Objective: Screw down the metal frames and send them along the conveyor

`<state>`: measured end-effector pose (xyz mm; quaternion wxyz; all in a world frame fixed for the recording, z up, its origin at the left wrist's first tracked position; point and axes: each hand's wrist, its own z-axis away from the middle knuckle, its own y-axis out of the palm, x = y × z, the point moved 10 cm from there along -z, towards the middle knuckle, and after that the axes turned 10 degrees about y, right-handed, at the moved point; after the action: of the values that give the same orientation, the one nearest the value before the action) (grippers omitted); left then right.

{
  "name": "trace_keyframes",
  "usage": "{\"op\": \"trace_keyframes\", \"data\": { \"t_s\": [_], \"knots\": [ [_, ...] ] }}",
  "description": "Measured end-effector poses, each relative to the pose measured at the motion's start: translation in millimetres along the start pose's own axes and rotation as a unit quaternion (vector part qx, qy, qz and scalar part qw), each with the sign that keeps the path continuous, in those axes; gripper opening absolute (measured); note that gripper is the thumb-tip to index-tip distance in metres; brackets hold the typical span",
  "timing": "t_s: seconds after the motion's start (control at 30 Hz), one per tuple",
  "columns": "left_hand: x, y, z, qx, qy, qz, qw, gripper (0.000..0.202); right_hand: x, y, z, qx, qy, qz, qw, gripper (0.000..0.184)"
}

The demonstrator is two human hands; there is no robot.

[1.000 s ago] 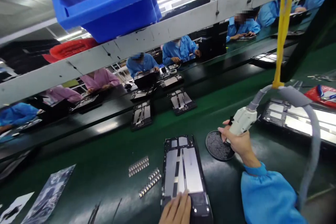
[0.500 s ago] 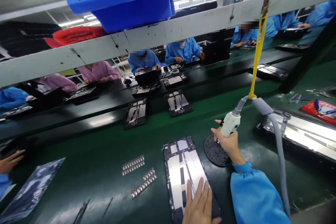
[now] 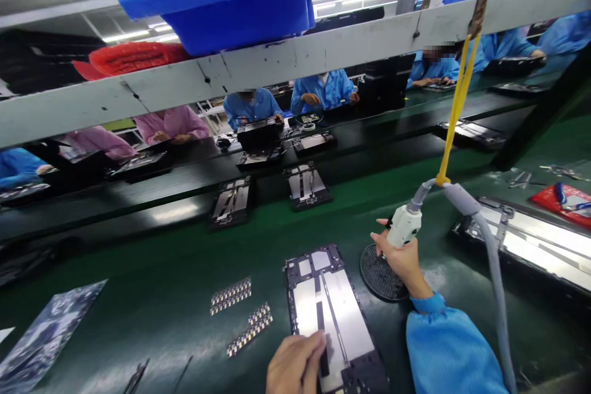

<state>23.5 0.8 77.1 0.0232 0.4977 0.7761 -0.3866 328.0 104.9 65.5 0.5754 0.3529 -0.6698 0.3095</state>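
My right hand (image 3: 401, 258) is wrapped round a white electric screwdriver (image 3: 404, 225), which hangs from a yellow band. Its tip points down at a round black screw tray (image 3: 381, 274) with a finely pitted surface. Left of that tray lies an opened tablet (image 3: 348, 308), black-framed with silver panels inside. At the tablet's lower left edge is my left hand (image 3: 295, 364), fingers curled and pressed together, thumb over the edge; the undersides of the fingers are hidden. Small parts in rows (image 3: 231, 295) lie to the left of the tablet.
More opened tablets (image 3: 305, 186) lie farther back, and a larger group (image 3: 540, 246) sits at right. Tweezers (image 3: 136, 377) and a plastic bag (image 3: 53, 332) are at left. The grey cable (image 3: 494, 283) hangs beside my right arm. Co-workers sit across the bench under a rail holding a blue bin (image 3: 240, 12).
My left hand has moved from flat on the tablet's silver panels to its lower left edge, with fingers curled. A co-worker's hand at far left has gone from view. The right hand stays over the tray.
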Motion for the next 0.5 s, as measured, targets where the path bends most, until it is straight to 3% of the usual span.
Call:
{"op": "trace_keyframes", "data": {
  "t_s": [0.17, 0.23, 0.3, 0.4, 0.5],
  "knots": [
    [43, -30.1, 1, 0.039, -0.134, -0.041, 0.989, 0.026, 15, -8, 5, -0.008, -0.009, -0.001, 1.0, 0.023],
    [61, -38.9, 7, 0.042, -0.218, -0.03, 0.975, 0.025, 32, -14, 14, -0.036, -0.031, 0.007, 0.999, 0.029],
    [81, -42.2, 20, 0.024, -0.317, 0.006, 0.948, 0.02, 44, -17, 25, -0.072, -0.023, -0.008, 0.997, 0.021],
    [107, -27.2, 43, 0.002, -0.444, 0.111, 0.889, 0.02, 49, 6, 42, -0.02, 0.046, -0.053, 0.997, 0.041],
    [117, -0.3, 45, 0.03, -0.479, 0.194, 0.856, 0.018, 52, 43, 64, 0.069, 0.064, -0.076, 0.993, 0.046]
  ]
}}
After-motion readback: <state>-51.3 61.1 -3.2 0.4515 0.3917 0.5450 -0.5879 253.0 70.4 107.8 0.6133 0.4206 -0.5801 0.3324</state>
